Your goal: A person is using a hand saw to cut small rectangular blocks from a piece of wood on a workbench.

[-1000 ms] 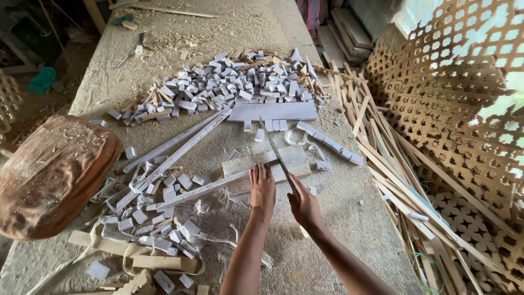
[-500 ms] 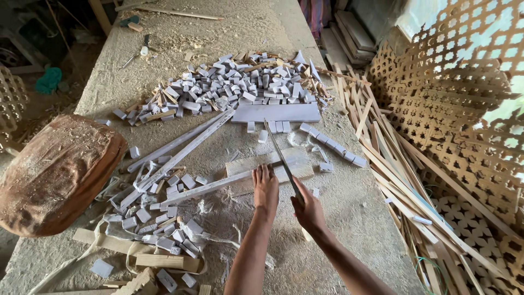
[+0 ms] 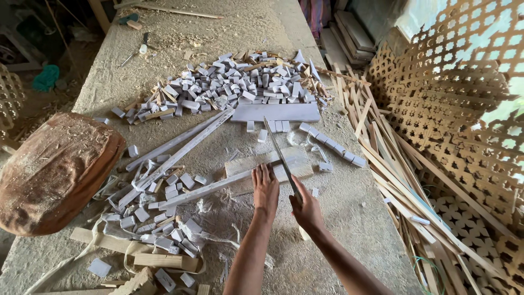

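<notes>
My right hand (image 3: pixel 307 208) grips the handle of a long thin blade (image 3: pixel 279 154) that slants up and away over a flat wooden board (image 3: pixel 297 161). My left hand (image 3: pixel 266 187) lies flat, fingers forward, pressing a long pale wooden strip (image 3: pixel 203 190) against the board's near edge. Small cut wooden blocks (image 3: pixel 167 216) lie scattered left of my hands. A larger heap of the same blocks (image 3: pixel 234 85) lies farther up the table, with a flat pale plank (image 3: pixel 275 112) just in front of it.
Sawdust covers the table (image 3: pixel 355 213). A brown rounded cushion (image 3: pixel 54 169) sits at the left edge. Long wooden slats (image 3: pixel 382 147) are piled at the right, beside wooden lattice panels (image 3: pixel 464 120). Two long strips (image 3: pixel 180 145) cross the table diagonally.
The blade has lifted slightly and tilted farther away over the board. Both hands stay at the same spot on the strip.
</notes>
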